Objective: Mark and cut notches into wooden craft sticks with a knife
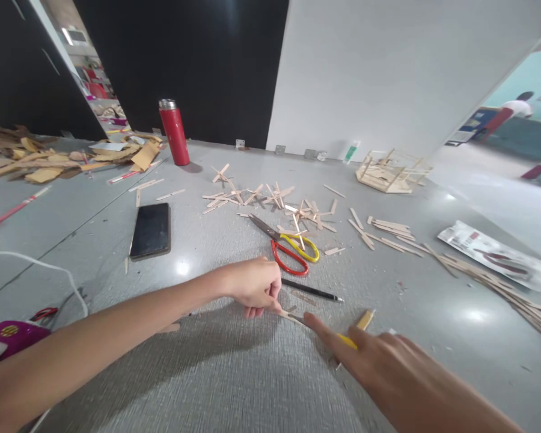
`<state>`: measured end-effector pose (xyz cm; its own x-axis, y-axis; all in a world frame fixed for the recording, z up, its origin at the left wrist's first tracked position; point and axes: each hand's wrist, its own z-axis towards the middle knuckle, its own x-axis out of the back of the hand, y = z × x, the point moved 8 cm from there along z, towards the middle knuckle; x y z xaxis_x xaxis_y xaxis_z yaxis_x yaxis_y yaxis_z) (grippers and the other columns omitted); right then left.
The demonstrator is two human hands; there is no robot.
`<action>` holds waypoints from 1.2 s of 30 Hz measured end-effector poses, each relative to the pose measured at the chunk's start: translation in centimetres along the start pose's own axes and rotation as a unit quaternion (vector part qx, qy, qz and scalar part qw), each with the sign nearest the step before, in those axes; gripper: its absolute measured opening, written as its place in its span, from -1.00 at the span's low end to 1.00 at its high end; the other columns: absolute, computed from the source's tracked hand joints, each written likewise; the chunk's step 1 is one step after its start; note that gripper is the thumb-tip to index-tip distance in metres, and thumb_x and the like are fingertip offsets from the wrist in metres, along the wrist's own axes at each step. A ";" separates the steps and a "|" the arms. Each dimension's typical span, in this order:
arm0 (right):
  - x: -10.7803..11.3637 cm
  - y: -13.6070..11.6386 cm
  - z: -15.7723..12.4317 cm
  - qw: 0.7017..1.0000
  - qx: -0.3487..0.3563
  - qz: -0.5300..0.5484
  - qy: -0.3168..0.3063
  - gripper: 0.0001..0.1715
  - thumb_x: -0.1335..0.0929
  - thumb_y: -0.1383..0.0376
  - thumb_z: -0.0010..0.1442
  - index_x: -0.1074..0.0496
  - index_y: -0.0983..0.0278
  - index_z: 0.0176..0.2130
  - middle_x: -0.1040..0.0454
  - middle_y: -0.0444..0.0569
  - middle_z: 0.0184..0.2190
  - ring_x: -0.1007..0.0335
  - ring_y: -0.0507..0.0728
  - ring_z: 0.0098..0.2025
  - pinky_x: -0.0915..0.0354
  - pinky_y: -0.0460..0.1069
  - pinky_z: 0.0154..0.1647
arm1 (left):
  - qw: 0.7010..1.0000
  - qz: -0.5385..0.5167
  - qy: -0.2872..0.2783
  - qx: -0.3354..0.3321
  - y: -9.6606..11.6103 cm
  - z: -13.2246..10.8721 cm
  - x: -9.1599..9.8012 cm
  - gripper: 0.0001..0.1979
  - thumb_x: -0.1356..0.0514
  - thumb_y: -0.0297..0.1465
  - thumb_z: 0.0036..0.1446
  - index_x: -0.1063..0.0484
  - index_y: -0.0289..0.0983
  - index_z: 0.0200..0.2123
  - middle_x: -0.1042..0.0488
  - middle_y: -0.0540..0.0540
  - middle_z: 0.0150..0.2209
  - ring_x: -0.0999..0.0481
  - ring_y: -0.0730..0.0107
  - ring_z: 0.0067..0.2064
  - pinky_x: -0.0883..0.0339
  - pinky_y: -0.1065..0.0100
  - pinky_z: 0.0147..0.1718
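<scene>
My left hand (259,285) is closed, pinching one end of a small wooden stick (287,315) against the table. From the right, my right hand (374,355) is wrapped round a yellow-handled craft knife (347,341). Its index finger stretches along the blade, which meets the stick beside my left fingertips. The palm hides most of the knife handle. Just beyond my left hand lie a black pencil (313,290) and scissors (293,252) with one red and one yellow handle loop. A yellowish flat piece (364,320) shows beside my right knuckles; its kind is unclear.
Cut wooden sticks (275,195) lie scattered past the scissors. Longer sticks (491,276) and a white packet (496,252) are at right, a stick frame (392,171) behind. At left are a phone (151,230), a red bottle (175,133), a white cable (67,273) and cardboard scraps (40,159).
</scene>
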<state>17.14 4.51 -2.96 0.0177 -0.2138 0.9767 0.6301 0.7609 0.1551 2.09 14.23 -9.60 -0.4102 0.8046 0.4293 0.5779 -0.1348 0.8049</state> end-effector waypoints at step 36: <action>4.2 1.8 -4.5 0.932 -0.131 -0.110 0.321 -0.14 -0.26 0.44 0.46 0.14 0.34 0.58 -0.45 0.11 -0.26 -0.44 0.09 -0.48 -0.43 -0.07 -0.54 | 0.639 0.354 0.553 -0.401 14.8 -13.6 -2.9 -0.74 -0.05 -0.56 0.40 -0.52 -0.35 0.00 -0.62 -0.07 -0.32 -0.62 0.40 -0.34 -0.59 0.41 -0.35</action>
<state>21.81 2.23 0.74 0.2743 -0.7327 0.6228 0.8394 0.4985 0.2168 2.25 2.08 6.66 -0.7504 -0.4624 0.4724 0.5288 -0.8487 0.0093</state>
